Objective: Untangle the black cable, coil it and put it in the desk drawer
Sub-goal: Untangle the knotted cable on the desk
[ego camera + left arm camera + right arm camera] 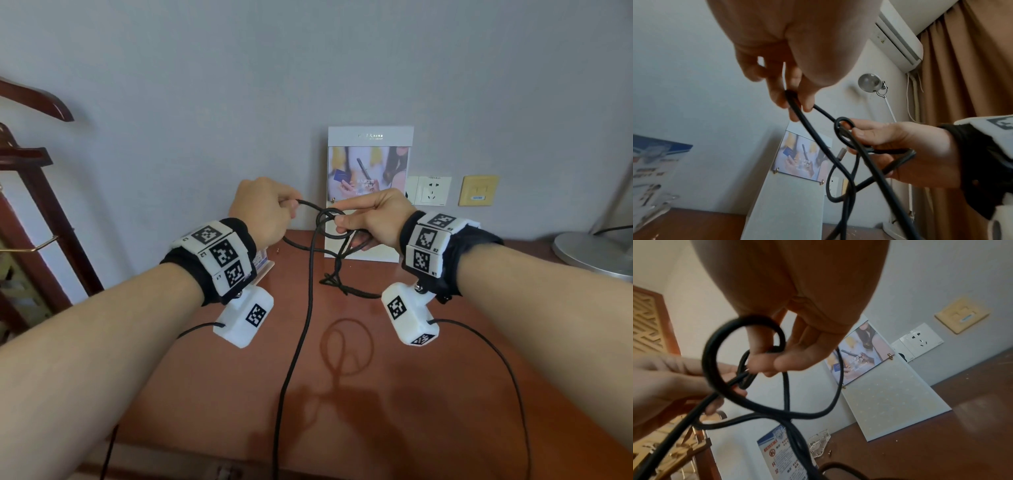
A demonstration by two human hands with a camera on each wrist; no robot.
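Observation:
Both hands hold the black cable (pixel 310 291) up above the reddish-brown desk (pixel 394 394). My left hand (pixel 291 205) pinches one strand between thumb and fingers (pixel 781 95). My right hand (pixel 340 222) grips a small loop (pixel 842 128) and more slack loops under its palm, with thumb and fingertip (pixel 760 361) closed on the crossing. A tangled knot (pixel 334 279) of the cable rests on the desk below the hands. One long strand runs down across the desk and off its front edge. No drawer can be made out.
A white display card (pixel 370 171) leans on the wall behind the hands, with a wall socket (pixel 433 190) and yellow plate (pixel 478 190) to its right. A lamp base (pixel 592 253) sits far right, a wooden rack (pixel 30 205) far left, a glass ashtray (pixel 819 444) near the wall.

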